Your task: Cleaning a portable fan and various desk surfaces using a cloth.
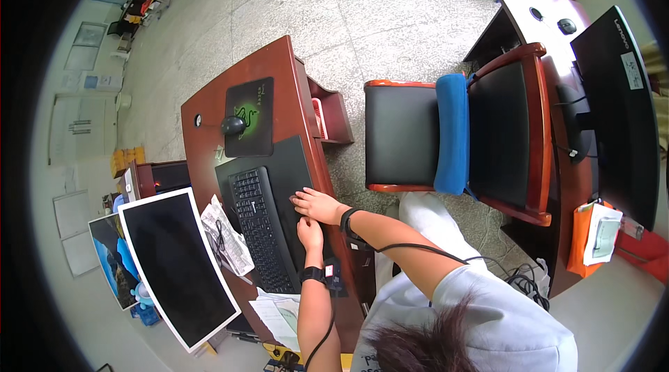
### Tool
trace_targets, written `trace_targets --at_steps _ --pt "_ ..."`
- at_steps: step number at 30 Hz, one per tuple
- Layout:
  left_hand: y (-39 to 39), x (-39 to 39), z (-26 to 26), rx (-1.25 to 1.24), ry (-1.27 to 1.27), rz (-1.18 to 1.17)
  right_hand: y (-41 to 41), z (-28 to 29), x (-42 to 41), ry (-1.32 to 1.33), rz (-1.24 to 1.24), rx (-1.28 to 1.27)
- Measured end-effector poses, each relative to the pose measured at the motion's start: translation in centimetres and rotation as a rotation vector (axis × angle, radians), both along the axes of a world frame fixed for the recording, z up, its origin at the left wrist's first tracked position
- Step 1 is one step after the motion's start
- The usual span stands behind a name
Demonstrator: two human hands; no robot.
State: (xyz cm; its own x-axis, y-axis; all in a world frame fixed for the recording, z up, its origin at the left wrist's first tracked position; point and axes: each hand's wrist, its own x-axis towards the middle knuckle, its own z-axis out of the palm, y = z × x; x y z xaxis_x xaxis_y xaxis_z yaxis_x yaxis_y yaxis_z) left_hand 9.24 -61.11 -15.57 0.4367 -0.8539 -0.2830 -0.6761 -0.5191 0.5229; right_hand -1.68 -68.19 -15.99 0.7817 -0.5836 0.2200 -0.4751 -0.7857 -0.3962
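My right hand (318, 206) lies over the near edge of a black desk mat (290, 163), its fingers stretched out and slightly apart, with nothing seen in it. Just beside it, close to the heel of that hand, is my left hand (311, 233) with curled fingers; whether it holds something small is hidden. Both wrists wear black bands with cables. A black keyboard (261, 231) lies on the mat beyond my hands. To its right, a black mouse (233, 125) rests on a black and green Razer mouse pad (264, 131).
Beyond the keyboard are a newspaper (230, 241) with a coiled cable and a white-framed monitor (180, 267). Papers (274, 320) lie left on the wooden desk (209, 105). A wooden armchair (402, 134) with a blue cushion (452, 134) stands near the desk; cables (528, 286) lie behind me.
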Motion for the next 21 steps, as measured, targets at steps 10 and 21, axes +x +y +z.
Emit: trace_targets --at_steps 10,21 --pt "11.4 -0.2 -0.9 -0.24 0.286 0.266 0.3 0.2 -0.5 0.076 -0.063 -0.005" --pt "35.6 -7.1 0.3 -0.5 -0.16 1.009 11.4 -1.8 2.6 0.055 0.126 -0.101"
